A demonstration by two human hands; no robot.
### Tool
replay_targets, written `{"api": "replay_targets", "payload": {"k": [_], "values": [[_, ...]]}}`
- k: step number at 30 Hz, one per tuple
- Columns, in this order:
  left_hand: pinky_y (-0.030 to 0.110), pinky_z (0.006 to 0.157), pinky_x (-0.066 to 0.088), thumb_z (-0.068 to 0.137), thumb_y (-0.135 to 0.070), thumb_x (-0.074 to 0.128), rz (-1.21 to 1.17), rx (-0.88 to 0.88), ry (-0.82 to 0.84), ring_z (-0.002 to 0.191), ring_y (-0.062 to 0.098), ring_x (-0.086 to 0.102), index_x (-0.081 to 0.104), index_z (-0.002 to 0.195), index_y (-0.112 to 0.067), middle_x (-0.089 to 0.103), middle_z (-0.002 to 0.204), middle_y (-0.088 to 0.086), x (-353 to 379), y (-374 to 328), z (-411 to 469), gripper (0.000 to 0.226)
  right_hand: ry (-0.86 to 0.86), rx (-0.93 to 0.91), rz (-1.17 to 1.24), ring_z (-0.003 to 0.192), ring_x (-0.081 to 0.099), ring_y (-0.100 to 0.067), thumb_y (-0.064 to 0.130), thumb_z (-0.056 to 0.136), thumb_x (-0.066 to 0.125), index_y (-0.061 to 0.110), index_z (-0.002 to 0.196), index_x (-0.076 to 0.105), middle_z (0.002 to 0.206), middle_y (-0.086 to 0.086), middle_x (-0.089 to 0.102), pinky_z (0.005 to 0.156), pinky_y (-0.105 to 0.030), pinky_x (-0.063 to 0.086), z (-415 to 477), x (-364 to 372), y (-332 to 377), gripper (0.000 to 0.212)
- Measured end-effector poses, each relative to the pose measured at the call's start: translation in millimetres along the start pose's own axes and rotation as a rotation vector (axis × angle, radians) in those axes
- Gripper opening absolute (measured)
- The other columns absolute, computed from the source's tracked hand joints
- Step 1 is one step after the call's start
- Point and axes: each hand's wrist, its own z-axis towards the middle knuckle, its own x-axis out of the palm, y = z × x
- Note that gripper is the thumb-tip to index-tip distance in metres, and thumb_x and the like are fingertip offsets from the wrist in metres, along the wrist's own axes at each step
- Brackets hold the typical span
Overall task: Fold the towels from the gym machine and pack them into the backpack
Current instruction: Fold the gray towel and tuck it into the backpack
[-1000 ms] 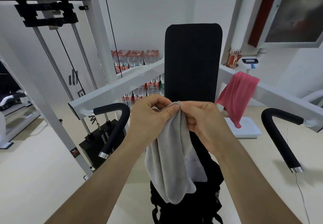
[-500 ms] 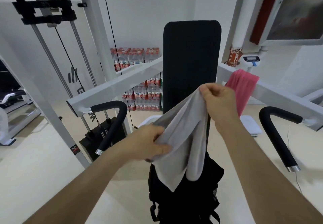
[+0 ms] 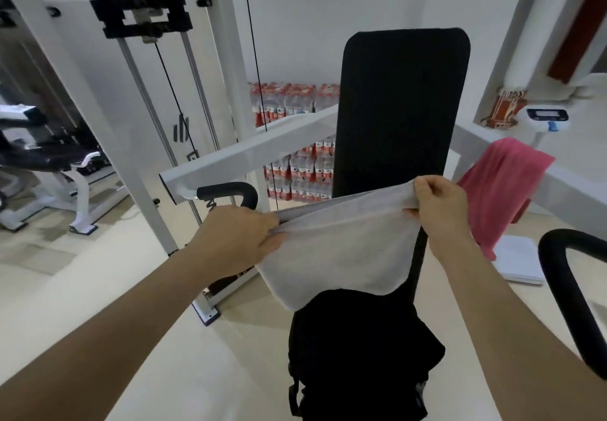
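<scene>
A: Where is the grey towel (image 3: 341, 250) hanging?

B: Above the backpack (image 3: 358, 355), at 6 o'clock; left hand (image 3: 239, 236) and right hand (image 3: 440, 204) fingers are pinching its top edge. Pink towel (image 3: 502, 184) is draping at 3 o'clock.

We see grey towel (image 3: 341, 250), plain, before black pad (image 3: 400, 108). Pink towel (image 3: 502, 187) right of pad, on white bar (image 3: 574, 187). Black backpack (image 3: 358, 355) below pad. Red-labelled bottles (image 3: 295, 164) left of pad. Beige floor (image 3: 98, 289).

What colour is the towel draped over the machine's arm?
Pink, hanging over the white bar on the right, seen in the head view.
</scene>
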Motion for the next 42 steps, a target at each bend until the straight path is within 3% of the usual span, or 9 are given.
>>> {"api": "replay_targets", "payload": {"k": [3, 7, 12, 22, 29, 33, 36, 38, 42], "values": [[0.026, 0.053, 0.039, 0.093, -0.056, 0.021, -0.003, 0.009, 0.002, 0.057, 0.014, 0.055, 0.054, 0.076, -0.028, 0.052, 0.06, -0.011, -5, 12, -5, 0.046, 0.035, -0.201, -0.188, 0.081, 0.062, -0.021, 0.02, 0.096, 0.052, 0.017, 0.085, 0.063, 0.079, 0.001, 0.063, 0.068, -0.025, 0.05, 1, 7, -6, 0.017], [0.025, 0.056, 0.041, 0.097, -0.045, 0.042, -0.1, -0.149, -0.161, 0.065, 0.021, 0.065, 0.065, 0.108, -0.028, 0.069, 0.072, -0.007, -12, 31, -8, 0.03, 0.005, -0.451, -0.435, 0.063, 0.054, -0.013, 0.029, 0.1, 0.045, 0.017, 0.092, 0.059, 0.072, 0.004, 0.058, 0.058, -0.025, 0.037, 2, 23, 7, 0.02], [0.029, 0.066, 0.047, 0.092, -0.046, 0.05, -0.058, -0.324, -0.145, 0.077, 0.024, 0.065, 0.071, 0.097, -0.03, 0.072, 0.08, -0.003, -16, 62, 1, 0.027, 0.117, -0.393, -0.391, 0.068, 0.054, -0.003, 0.032, 0.098, 0.049, 0.021, 0.089, 0.061, 0.074, 0.01, 0.058, 0.06, -0.016, 0.041, 15, 55, 27, 0.019], [0.031, 0.066, 0.043, 0.085, -0.044, 0.065, -0.251, -0.593, -0.295, 0.074, 0.02, 0.054, 0.066, 0.078, -0.025, 0.062, 0.072, -0.005, 1, 197, 5, 0.021, 0.23, -0.344, -0.259, 0.071, 0.062, -0.019, 0.029, 0.094, 0.057, 0.016, 0.086, 0.068, 0.072, 0.005, 0.061, 0.072, -0.043, 0.058, 36, 184, 96, 0.019], [0.033, 0.065, 0.039, 0.091, -0.043, 0.057, -0.235, -0.647, -0.235, 0.085, 0.033, 0.06, 0.064, 0.088, -0.016, 0.068, 0.087, 0.008, 82, 324, 64, 0.028, 0.164, -0.326, -0.456, 0.082, 0.054, -0.016, 0.027, 0.096, 0.051, 0.013, 0.099, 0.072, 0.098, -0.005, 0.07, 0.07, -0.024, 0.034, 95, 351, 80, 0.025], [0.032, 0.066, 0.035, 0.09, -0.043, 0.056, -0.271, -0.671, -0.169, 0.087, 0.033, 0.058, 0.059, 0.088, -0.013, 0.062, 0.086, 0.007, 118, 357, 95, 0.03, 0.161, -0.302, -0.452, 0.08, 0.049, -0.016, 0.023, 0.097, 0.048, 0.008, 0.099, 0.067, 0.09, -0.004, 0.062, 0.064, -0.021, 0.028, 111, 400, 65, 0.025], [0.033, 0.067, 0.036, 0.089, -0.042, 0.055, -0.361, -0.74, -0.115, 0.08, 0.027, 0.049, 0.057, 0.093, -0.016, 0.064, 0.093, 0.007, 144, 361, 108, 0.026, 0.339, -0.266, -0.437, 0.118, 0.049, -0.024, 0.025, 0.096, 0.05, 0.014, 0.13, 0.051, 0.128, -0.01, 0.055, 0.09, -0.02, 0.034, 116, 423, 46, 0.036], [0.034, 0.07, 0.039, 0.088, -0.041, 0.055, -0.437, -0.784, -0.097, 0.084, 0.027, 0.052, 0.056, 0.098, -0.019, 0.065, 0.099, 0.006, 159, 357, 110, 0.024, 0.478, -0.261, -0.554, 0.143, 0.023, -0.025, 0.03, 0.095, 0.055, 0.02, 0.151, 0.019, 0.157, -0.011, 0.021, 0.113, -0.032, 0.021, 113, 428, 24, 0.068], [0.045, 0.093, 0.045, 0.08, -0.046, 0.065, -0.638, -0.931, -0.171, 0.116, 0.03, 0.053, 0.051, 0.123, -0.024, 0.057, 0.124, 0.007, 180, 350, 107, 0.05, 0.58, -0.306, -0.856, 0.148, 0.007, -0.034, 0.045, 0.096, 0.047, 0.03, 0.152, 0.009, 0.162, -0.013, -0.001, 0.118, -0.045, 0.013, 103, 425, -15, 0.07]]}}
